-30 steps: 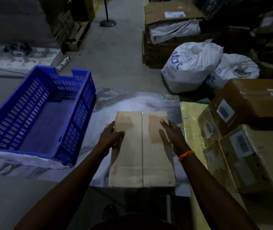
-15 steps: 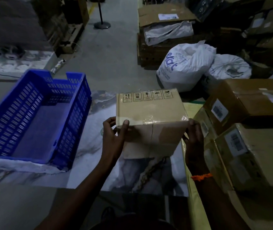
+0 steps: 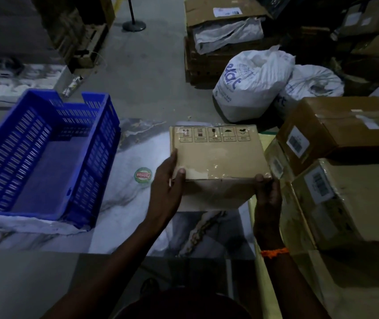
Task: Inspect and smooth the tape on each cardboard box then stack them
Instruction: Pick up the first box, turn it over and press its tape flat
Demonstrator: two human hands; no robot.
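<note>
**Taped box in hand, more stacked at right**

The brown cardboard box (image 3: 218, 155) is held tilted between the left hand (image 3: 167, 180) and right hand (image 3: 268, 192). Handling symbols (image 3: 213, 134) line its far edge, and wrinkled clear tape (image 3: 220, 170) crosses its near edge. Barcode-labelled stacked boxes (image 3: 345, 192) sit just beside it to the right.

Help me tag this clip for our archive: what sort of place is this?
Most likely a warehouse or parcel-sorting floor. At the right are stacked cardboard boxes with barcode labels. Printed white sacks sit on the bare concrete floor, and there is a blue plastic crate.
</note>
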